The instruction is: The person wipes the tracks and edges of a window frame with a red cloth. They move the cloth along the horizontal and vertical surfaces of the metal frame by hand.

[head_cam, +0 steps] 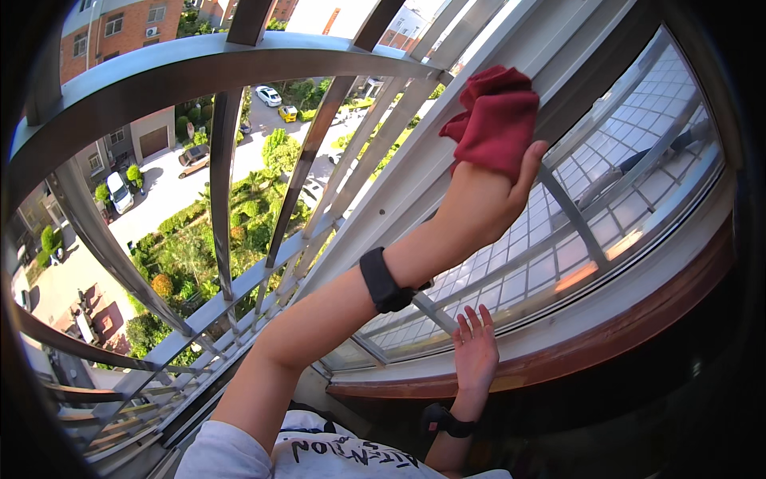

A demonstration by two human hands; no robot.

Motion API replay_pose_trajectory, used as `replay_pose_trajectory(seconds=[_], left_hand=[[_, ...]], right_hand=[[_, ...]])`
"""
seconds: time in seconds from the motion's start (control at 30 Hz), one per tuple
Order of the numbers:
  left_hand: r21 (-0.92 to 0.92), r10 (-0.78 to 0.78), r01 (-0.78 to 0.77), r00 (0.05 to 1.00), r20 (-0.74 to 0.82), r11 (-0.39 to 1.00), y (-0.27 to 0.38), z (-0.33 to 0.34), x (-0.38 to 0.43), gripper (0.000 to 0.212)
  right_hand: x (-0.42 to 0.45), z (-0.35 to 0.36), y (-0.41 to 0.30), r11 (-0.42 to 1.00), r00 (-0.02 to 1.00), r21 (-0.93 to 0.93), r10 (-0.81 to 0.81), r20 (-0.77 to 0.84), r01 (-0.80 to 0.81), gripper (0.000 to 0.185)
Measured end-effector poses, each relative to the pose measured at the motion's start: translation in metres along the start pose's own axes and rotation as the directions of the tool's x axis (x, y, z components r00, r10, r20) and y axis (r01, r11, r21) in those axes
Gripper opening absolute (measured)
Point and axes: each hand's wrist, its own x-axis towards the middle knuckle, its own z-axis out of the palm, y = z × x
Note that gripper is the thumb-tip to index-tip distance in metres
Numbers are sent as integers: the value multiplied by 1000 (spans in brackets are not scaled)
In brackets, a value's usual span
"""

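Observation:
My left hand (497, 191) reaches up and across with a dark red cloth (502, 129) bunched over its fingers. The thumb sticks out at the cloth's right side, and the fingers are hidden under the fabric. The cloth lies against the light metal window frame (395, 197). Lower down, my right hand (477, 359) is raised with bare, slightly spread fingers. It is beside the lower edge of the window glass (514, 281); whether it touches the pane or the frame I cannot tell. Each wrist wears a black band.
Metal security bars (221, 197) with a broad curved rail (239, 66) stand on the left. Through them, cars, greenery and buildings show far below. A reddish-brown sill edge (574, 350) curves along the lower right. The glass shows a tiled surface and bars.

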Motion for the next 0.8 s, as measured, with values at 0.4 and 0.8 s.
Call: replay_pose_trajectory(seconds=[0.4,0.8], left_hand=[[-66,121,-128,988,-99,990,-32,-7,-20,31],[384,-280,374,919,-279,844,-191,-69,-321,27]], right_hand=[[-2,5,17,995,996,-36,94,11,-93,49],[-18,-10,21,981,987,-114,158,-24,-160,49]])
